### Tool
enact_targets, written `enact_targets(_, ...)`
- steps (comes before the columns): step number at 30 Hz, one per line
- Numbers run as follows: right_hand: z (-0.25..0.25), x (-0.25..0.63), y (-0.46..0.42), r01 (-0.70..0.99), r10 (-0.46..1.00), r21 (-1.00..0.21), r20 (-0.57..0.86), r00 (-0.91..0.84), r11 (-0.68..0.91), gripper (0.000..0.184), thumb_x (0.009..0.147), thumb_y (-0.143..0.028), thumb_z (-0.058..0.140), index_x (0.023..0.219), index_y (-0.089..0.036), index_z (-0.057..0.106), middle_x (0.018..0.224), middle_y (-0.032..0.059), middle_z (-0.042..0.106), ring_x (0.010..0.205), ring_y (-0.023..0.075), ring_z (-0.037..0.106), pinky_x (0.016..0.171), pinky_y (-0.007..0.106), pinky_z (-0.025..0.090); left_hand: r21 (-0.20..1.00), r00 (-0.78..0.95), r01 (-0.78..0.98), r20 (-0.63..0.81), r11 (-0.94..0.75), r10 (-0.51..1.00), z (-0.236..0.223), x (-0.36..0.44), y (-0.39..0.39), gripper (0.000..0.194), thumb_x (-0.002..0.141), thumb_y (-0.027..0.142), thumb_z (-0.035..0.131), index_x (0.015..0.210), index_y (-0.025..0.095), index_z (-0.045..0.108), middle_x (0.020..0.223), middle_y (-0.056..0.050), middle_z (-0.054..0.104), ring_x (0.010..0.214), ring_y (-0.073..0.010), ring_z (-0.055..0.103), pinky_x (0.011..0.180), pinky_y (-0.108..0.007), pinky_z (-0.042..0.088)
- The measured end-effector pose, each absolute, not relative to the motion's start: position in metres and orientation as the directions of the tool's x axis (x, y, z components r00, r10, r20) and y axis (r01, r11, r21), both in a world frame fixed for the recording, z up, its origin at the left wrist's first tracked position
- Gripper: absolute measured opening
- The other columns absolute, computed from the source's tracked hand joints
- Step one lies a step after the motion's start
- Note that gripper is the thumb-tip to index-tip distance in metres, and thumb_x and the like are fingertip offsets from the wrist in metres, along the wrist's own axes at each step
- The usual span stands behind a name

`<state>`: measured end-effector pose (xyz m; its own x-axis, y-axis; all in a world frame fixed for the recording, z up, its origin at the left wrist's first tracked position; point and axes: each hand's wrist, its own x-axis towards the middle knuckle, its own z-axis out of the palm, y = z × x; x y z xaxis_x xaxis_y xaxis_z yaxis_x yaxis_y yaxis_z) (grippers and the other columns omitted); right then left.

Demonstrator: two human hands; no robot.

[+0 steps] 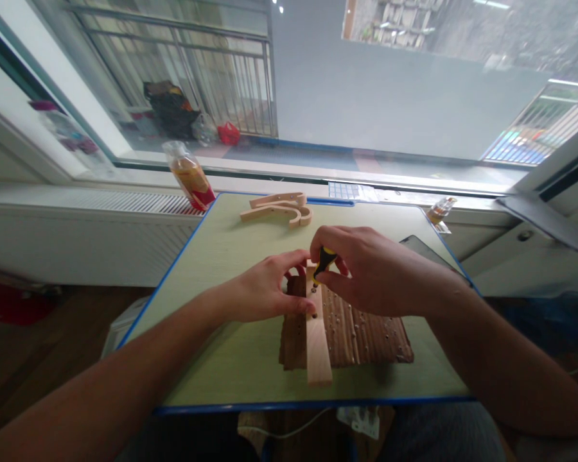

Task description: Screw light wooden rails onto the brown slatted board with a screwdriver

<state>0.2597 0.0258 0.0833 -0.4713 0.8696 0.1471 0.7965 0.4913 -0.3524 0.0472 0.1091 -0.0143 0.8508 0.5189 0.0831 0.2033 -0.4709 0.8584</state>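
Observation:
A pale wooden strip [318,340] lies lengthwise on a brown corrugated cardboard pad [361,333] dotted with small holes. My right hand [366,269] is closed round a black and yellow screwdriver [324,262], held upright with its tip on the far end of the strip. My left hand [264,292] rests on the strip's left side, fingers curled and thumb pressed against the wood near a hole. Both hands meet over the far end of the strip.
The small green table [221,269] has a blue edge. Curved wooden parts [282,208] lie at its far side. A bottle [190,176] stands on the windowsill at the left, a small bottle [440,210] at the right. A dark flat object [424,250] lies by my right wrist.

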Motion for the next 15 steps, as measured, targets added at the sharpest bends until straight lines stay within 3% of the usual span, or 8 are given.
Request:
enact_targets(8,0.0791,0.2586,0.0275,0.858,0.908,-0.299,0.161,-0.386,0.417,0.019,0.096,-0.039,0.062,0.096,-0.02,0.058,0.08,0.0015,0.064,0.068,0.0139,0.05,0.062,0.031,0.03,0.862,0.837,0.254,0.032,-0.439,0.547,-0.0156,0.0462,0.1092,0.078,0.079,0.052,0.089,0.144,0.022,0.06,0.105,-0.006,0.071,0.097,-0.0268,0.068,0.086,-0.041,0.057)
enact_targets(15,0.0764,0.2548,0.0313,0.916,0.939,-0.224,0.168,-0.299,0.332,0.031,0.092,-0.05,0.064,0.082,-0.022,0.058,0.069,0.0002,0.058,0.061,0.0129,0.038,0.057,0.032,0.023,0.854,0.841,0.252,0.04,-0.456,0.539,-0.0114,0.046,0.1087,0.066,0.079,0.052,0.089,0.132,0.02,0.066,0.116,-0.008,0.071,0.101,-0.0265,0.067,0.084,-0.037,0.056)
